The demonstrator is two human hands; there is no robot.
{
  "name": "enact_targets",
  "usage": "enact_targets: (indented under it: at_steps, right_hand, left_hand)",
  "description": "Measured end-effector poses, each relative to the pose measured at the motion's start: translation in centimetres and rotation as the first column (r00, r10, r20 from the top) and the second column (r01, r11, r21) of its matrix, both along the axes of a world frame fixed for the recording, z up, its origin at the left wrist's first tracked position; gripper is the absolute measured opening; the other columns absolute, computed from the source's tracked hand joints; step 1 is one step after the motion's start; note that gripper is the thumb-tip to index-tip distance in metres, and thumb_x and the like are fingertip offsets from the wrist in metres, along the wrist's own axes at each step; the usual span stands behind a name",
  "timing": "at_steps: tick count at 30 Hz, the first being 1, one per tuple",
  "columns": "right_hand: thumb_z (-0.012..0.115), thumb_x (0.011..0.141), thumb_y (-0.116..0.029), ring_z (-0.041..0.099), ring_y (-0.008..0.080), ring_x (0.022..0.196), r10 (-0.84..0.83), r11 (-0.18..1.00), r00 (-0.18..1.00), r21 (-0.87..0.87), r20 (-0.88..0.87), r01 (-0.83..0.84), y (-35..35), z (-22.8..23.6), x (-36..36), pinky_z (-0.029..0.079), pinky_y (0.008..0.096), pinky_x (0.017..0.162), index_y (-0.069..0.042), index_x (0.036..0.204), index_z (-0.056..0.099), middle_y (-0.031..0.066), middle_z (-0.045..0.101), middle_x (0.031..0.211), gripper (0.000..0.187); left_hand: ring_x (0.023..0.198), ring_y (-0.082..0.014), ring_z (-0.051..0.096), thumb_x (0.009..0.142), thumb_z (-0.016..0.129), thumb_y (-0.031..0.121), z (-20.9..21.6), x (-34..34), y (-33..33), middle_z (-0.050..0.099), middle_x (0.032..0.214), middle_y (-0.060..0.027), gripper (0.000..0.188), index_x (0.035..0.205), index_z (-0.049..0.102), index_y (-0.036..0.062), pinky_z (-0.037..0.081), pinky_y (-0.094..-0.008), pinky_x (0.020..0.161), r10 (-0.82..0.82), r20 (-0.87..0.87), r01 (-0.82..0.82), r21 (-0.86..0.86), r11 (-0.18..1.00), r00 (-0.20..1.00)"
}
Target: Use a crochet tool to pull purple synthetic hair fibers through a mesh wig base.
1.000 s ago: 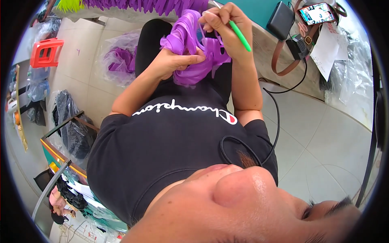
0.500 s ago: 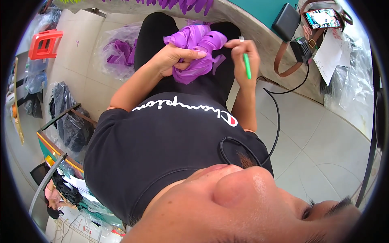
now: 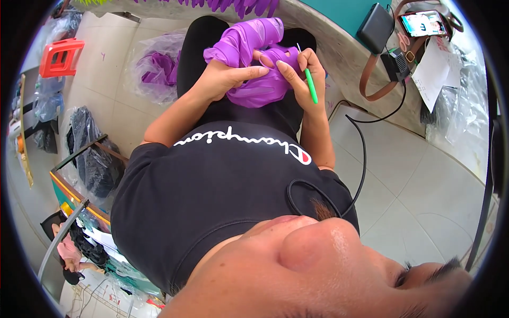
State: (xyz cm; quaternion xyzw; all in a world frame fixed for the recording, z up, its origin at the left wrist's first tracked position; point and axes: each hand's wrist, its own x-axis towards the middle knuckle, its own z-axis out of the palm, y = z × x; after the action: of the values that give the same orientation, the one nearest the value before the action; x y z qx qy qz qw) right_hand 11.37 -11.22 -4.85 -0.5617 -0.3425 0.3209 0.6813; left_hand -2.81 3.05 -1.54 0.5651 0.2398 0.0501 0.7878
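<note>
A bundle of shiny purple fabric strips (image 3: pixel 254 94) rests over my lap, looped and folded on itself. My left hand (image 3: pixel 228 78) is closed around the bundle's left side, thumb on top. At the right side, my right hand (image 3: pixel 301 79) pinches the fabric between thumb and fingers. The same hand keeps a slim green-handled tool (image 3: pixel 311 87), whose thin metal tip points up past the fingers; its exact kind is too small to make out. The two hands are close together, with folds of the strips between them.
Purple pieces hang along the edge of the teal-topped table (image 3: pixel 331 13). On it are a black box-shaped device (image 3: pixel 375 27), a phone (image 3: pixel 422 24), pink-handled scissors (image 3: pixel 404 41) and papers (image 3: pixel 428 74). A black cable (image 3: pixel 363 153) loops past my right side. A red stool (image 3: pixel 61 59) and plastic bag (image 3: pixel 143 87) stand left.
My right hand has moved left onto the fabric and now pinches it, still with the green tool. The upper folds of the bundle have shifted upward. At lower left, another person has moved slightly.
</note>
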Motion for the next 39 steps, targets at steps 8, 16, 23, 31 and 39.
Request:
enact_targets:
  at_steps: [8,16,23,31,39]
  right_hand:
    - [0.067,0.083,-0.002,0.041,0.0017,0.067,-0.079,0.997,0.996,0.010,-0.045,0.079,0.4,0.6,-1.4,0.032,0.0152,0.057,-0.013,0.077,0.035,-0.0030,0.048,0.078,0.035]
    - [0.069,0.083,-0.004,0.040,0.0015,0.066,-0.092,0.996,0.989,0.002,-0.115,0.093,0.8,0.1,-1.8,0.032,0.0153,0.056,-0.013,0.075,0.034,-0.0042,0.047,0.076,0.037]
    - [0.069,0.083,-0.005,0.035,0.0007,0.064,-0.124,0.987,0.980,-0.087,0.158,0.139,0.2,-0.3,-1.4,0.027,0.0159,0.053,-0.013,0.073,0.033,-0.0054,0.045,0.074,0.038]
    - [0.067,0.084,-0.003,0.038,0.0019,0.067,-0.085,0.996,0.988,-0.004,-0.129,0.086,-0.4,1.8,-2.0,0.032,0.0155,0.056,-0.011,0.072,0.032,0.0027,0.058,0.088,0.038]
    - [0.064,0.083,0.002,0.036,0.0029,0.068,-0.066,0.996,0.978,0.047,-0.199,0.077,-2.2,0.9,-0.1,0.027,0.0159,0.058,-0.014,0.071,0.032,-0.0036,0.047,0.078,0.037]
  left_hand:
    - [0.067,-0.0024,0.053,0.078,0.072,0.004,-0.1,0.6,-1.5,0.061,0.079,0.0027,0.018,0.094,0.063,0.0013,0.042,-0.0169,0.058,0.158,0.096,-0.165,0.064,0.984,0.983]
    - [0.079,-0.0089,0.059,0.079,0.074,0.009,-1.5,0.1,-1.1,0.064,0.085,-0.0023,0.018,0.090,0.063,0.0007,0.049,-0.0236,0.071,0.189,0.107,-0.203,0.141,0.969,0.976]
    - [0.076,-0.0101,0.061,0.079,0.071,0.010,-2.4,0.5,-2.0,0.064,0.083,-0.0035,0.017,0.090,0.063,0.0007,0.049,-0.0257,0.069,0.202,0.178,-0.260,0.424,0.867,0.963]
    - [0.068,-0.0119,0.061,0.083,0.065,0.013,-1.9,0.7,0.6,0.066,0.081,-0.0059,0.014,0.090,0.067,0.0013,0.049,-0.0261,0.060,0.289,0.139,-0.315,0.569,0.760,0.947]
    - [0.088,-0.0220,0.065,0.080,0.063,-0.002,-3.7,-0.1,6.5,0.066,0.094,-0.0112,0.022,0.101,0.061,-0.0026,0.051,-0.0351,0.085,0.592,0.168,-0.554,-0.224,0.802,0.789]
